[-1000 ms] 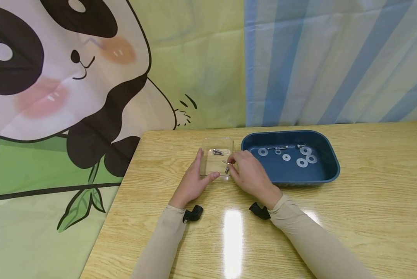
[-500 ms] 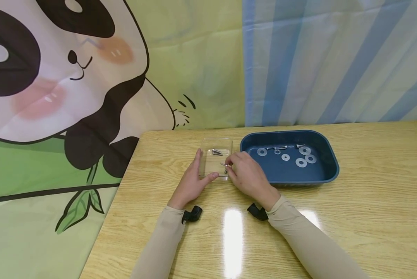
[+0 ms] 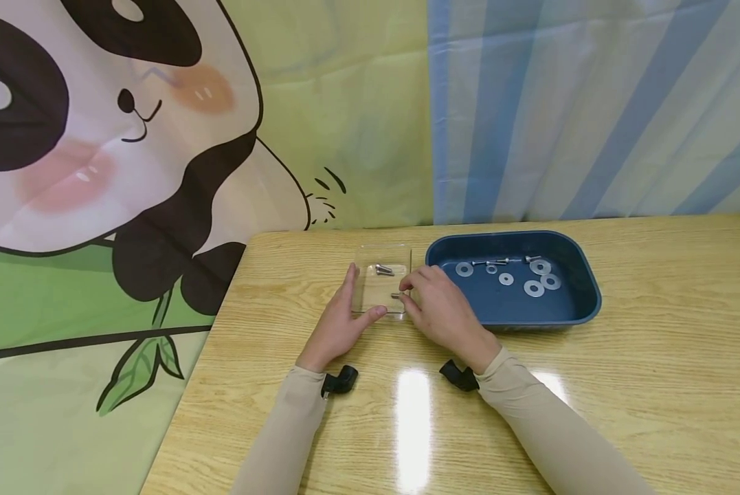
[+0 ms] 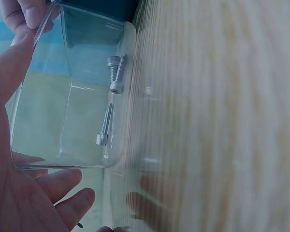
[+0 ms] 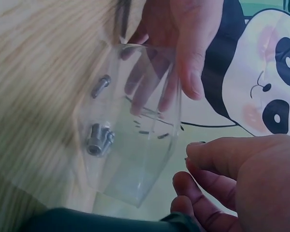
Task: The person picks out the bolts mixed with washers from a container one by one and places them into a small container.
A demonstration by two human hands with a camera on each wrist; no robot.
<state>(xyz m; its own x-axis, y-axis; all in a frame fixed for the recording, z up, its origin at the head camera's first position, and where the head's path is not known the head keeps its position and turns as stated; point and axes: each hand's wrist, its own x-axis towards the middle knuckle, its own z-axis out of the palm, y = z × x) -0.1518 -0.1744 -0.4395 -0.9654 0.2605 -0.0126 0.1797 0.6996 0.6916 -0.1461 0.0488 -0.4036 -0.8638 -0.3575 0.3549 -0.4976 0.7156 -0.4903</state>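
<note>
Touching the box (image 3: pixel 376 292), left grip (image 3: pixel 339 324) lies spread, right grip (image 3: pixel 442 309) unclear; only head view shows washers (image 3: pixel 528 289).

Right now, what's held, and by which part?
Left hand: the clear box, by its left side and near edge. Right hand: I can't tell whether it pinches the bolt beside it.

Panda-printed cloth (image 3: pixel 339 89) hung at the far left and blue-striped cloth (image 3: pixel 549 110) at the far right, behind a wood-grain table (image 3: pixel 685 344) whose near part reflected white light (image 3: pixel 413 430).
</note>
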